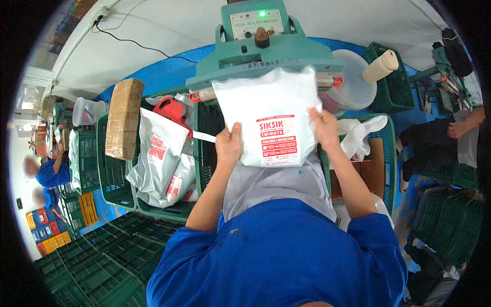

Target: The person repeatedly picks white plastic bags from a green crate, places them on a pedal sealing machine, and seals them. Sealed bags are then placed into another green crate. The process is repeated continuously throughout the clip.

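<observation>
A white plastic pouch (pixel 240 107) with red print hangs in front of me, gripped at both sides. My left hand (pixel 228 145) pinches its left edge, thumb on the front face. On the opposite edge my right hand (pixel 325 128) is closed the same way, slightly higher. The pouch's top edge lies across the jaw of a green pedal sealing machine (pixel 258 46), whose green lamp is lit. Both red-tipped ends of the sealing bar (pixel 204 95) stick out beside the pouch; its middle is hidden.
Left of me, a green crate (pixel 176 211) holds several similar printed pouches (pixel 158 148) and a red tool. A brown taped carton (pixel 124 118) rests on the neighbouring crate. To the right are a round translucent tub (pixel 355 84) and a crate with white bags (pixel 363 134). Other people work at both sides.
</observation>
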`<state>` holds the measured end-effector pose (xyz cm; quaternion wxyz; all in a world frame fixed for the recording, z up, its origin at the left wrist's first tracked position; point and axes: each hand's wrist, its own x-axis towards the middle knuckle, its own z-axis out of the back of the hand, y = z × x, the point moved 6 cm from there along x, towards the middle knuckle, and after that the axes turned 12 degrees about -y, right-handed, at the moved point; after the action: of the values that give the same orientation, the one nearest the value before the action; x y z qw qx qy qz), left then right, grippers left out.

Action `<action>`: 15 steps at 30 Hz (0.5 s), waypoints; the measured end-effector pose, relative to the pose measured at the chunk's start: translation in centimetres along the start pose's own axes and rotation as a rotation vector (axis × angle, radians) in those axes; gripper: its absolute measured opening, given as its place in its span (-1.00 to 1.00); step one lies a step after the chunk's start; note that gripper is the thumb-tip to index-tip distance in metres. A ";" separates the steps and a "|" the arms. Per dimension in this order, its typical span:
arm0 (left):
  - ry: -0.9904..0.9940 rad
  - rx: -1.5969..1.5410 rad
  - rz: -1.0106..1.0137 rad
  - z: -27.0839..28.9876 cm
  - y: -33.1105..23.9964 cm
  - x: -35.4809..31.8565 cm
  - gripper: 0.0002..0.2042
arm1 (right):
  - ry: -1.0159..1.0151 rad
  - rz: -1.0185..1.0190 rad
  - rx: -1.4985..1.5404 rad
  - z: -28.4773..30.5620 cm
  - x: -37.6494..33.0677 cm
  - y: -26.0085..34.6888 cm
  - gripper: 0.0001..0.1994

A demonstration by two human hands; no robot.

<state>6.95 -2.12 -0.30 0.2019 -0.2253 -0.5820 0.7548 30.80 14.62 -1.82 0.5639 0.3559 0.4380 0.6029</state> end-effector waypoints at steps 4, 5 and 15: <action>0.125 0.257 0.046 0.7 3.1 -0.4 -0.67 | 0.062 -0.116 -0.082 -1.9 -2.8 -2.9 -0.62; 0.164 0.219 0.206 1.0 3.5 -0.5 -0.69 | 0.064 -0.129 0.045 -1.7 -3.1 -2.3 -0.66; -0.177 -0.205 -0.061 0.0 -2.6 0.9 -0.72 | -0.097 -0.245 0.373 -0.2 -1.4 2.2 -0.79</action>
<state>6.29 -0.99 2.11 0.1485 -0.1595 -0.6781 0.7019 29.95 13.27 0.25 0.5781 0.4267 0.5540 0.4205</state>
